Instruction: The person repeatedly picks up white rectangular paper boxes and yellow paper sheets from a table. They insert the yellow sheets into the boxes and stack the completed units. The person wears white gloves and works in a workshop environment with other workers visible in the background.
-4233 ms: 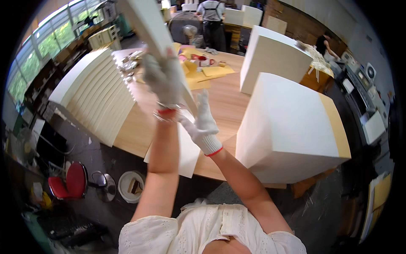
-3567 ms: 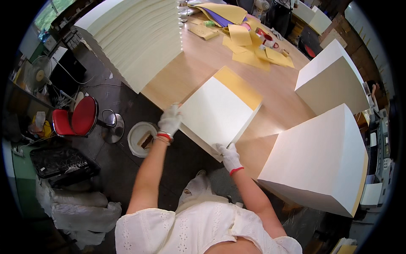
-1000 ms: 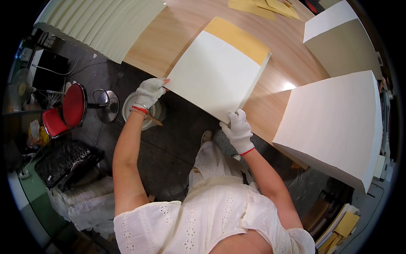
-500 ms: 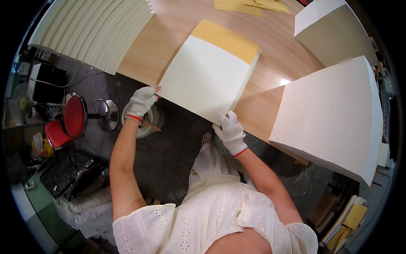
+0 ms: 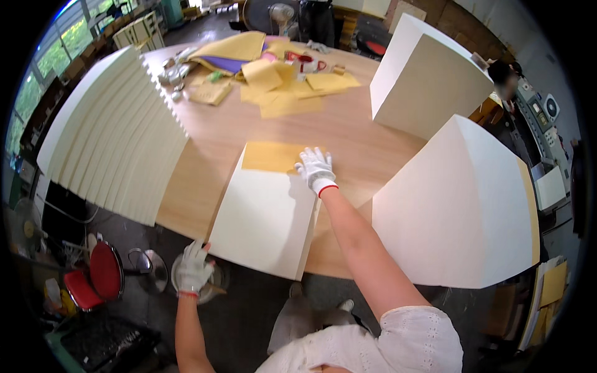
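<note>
In front of me on the wooden table lies a flat stack of white sheets (image 5: 264, 221), its near edge at the table's front edge. A yellow strip of paper (image 5: 268, 156) runs along its far end. My right hand (image 5: 316, 166), in a white glove with a red cuff, reaches out with fingers spread over the right end of that strip. My left hand (image 5: 194, 270), gloved alike, is at the stack's near left corner. Its fingers are stretched out, and a fingertip seems to touch the corner.
Tall stacks of white sheets stand at left (image 5: 112, 143) and right (image 5: 435, 211), with another white stack (image 5: 429, 81) at the far right. Loose yellow papers (image 5: 280, 87) and small items lie at the back. A red chair (image 5: 102, 276) and a bucket (image 5: 214, 289) are below the left edge.
My right hand has moved from the near right corner to the yellow strip at the far end. My left hand stays by the near left corner. The view has tilted up.
</note>
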A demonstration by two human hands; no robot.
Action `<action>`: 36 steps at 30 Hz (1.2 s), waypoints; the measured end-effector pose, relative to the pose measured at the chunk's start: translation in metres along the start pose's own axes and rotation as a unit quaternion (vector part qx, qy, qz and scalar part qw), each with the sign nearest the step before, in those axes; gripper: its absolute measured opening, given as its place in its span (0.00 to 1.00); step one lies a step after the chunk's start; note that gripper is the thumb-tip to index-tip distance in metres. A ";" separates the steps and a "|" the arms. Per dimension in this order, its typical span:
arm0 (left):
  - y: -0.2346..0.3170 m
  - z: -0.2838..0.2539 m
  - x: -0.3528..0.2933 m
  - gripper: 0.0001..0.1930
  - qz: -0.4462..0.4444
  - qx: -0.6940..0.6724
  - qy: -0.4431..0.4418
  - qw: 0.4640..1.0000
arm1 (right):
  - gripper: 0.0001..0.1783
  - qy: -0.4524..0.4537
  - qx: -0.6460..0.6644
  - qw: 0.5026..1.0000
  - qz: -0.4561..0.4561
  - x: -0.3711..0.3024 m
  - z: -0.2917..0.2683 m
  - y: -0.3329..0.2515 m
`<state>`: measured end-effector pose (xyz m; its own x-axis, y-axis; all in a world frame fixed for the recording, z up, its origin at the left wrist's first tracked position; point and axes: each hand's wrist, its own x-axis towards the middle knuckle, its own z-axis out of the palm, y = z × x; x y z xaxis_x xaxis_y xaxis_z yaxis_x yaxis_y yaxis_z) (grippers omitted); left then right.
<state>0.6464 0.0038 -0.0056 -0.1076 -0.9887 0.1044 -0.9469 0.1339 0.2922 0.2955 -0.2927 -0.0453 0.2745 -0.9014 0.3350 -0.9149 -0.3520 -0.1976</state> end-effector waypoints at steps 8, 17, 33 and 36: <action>0.053 0.027 0.106 0.28 -0.019 -0.089 0.053 0.994 | 0.24 0.185 0.456 0.869 0.056 -0.139 -0.036 -0.056; 0.156 0.060 0.353 0.41 -0.044 0.164 -0.152 0.974 | 0.23 -0.156 0.421 0.876 0.178 -0.400 -0.227 -0.021; 0.453 -0.198 0.227 0.15 0.445 -0.391 0.067 0.803 | 0.14 0.377 0.364 0.811 0.260 -0.449 -0.435 0.155; 0.569 -0.229 0.161 0.16 0.612 -0.196 0.056 0.764 | 0.14 0.489 0.330 0.780 0.208 -0.447 -0.452 0.195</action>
<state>0.1597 -0.0638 0.3956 -0.7931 -0.0976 0.6013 0.0077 0.9854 0.1702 -0.1392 0.1554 0.1834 -0.6583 -0.4612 0.5949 -0.4251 -0.4244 -0.7995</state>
